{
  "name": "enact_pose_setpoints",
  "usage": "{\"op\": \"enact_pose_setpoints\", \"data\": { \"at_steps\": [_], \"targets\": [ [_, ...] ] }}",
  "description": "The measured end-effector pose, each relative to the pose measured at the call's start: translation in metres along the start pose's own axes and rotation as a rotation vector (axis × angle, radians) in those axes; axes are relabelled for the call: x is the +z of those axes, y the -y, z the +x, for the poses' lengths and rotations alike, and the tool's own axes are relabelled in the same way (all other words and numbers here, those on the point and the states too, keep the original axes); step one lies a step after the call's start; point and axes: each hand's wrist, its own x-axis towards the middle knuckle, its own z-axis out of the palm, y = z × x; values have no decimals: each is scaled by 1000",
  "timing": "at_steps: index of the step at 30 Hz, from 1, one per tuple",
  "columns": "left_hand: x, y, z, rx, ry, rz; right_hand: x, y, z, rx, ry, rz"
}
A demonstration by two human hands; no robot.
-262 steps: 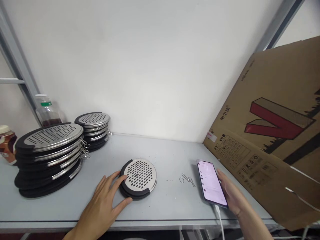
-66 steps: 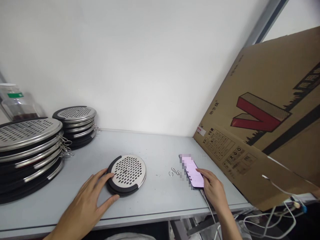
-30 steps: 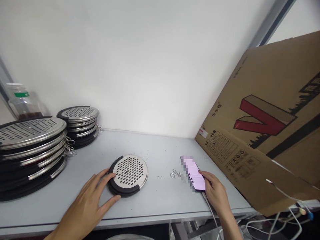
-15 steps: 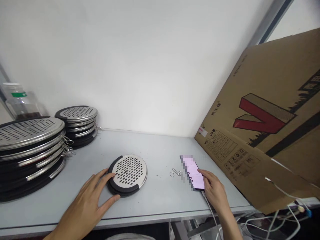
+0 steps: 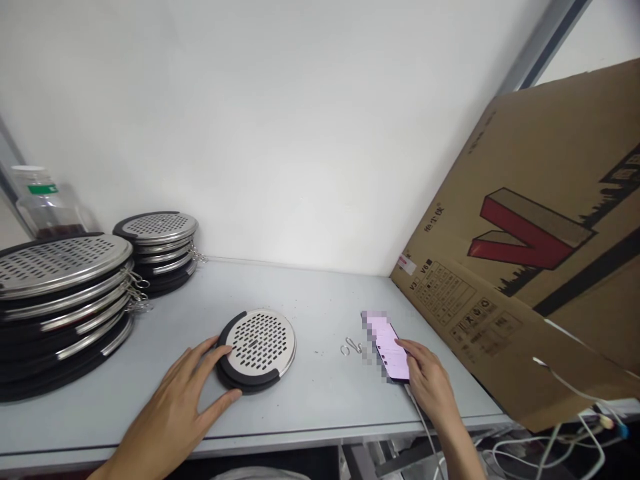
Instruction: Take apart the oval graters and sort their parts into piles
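A round metal plate with slotted holes and a black rim [image 5: 260, 343] lies flat on the table. My left hand [image 5: 183, 393] is at its left side, fingers spread, with fingertips touching the black edge and the thumb by the lower rim. On the right, a smartphone [image 5: 393, 350] with a pale pink screen, partly pixelated, rests on the table. My right hand [image 5: 430, 380] is closed at its right edge, with a finger over the screen; the other fingers are partly hidden. Between plate and phone sits a small metal ring with a clip [image 5: 350, 347].
At left stand a large stack [image 5: 65, 300] and a smaller stack [image 5: 160, 250] of similar round plates with ring clips. Behind them is a clear jar [image 5: 50, 207]. A big cardboard box [image 5: 530, 233] leans at right, near loose white cables [image 5: 555, 440]. A cable [image 5: 423, 420] runs from the phone.
The view has shifted very slightly. Both hands, the plate and the phone keep their places.
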Motion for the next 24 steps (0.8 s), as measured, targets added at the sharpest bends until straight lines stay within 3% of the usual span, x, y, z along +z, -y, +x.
{"op": "enact_pose_setpoints", "data": {
  "at_steps": [24],
  "targets": [
    [-1, -1, 1, -23, 14, -21, 1, -1, 1, -15, -9, -32]
  ]
}}
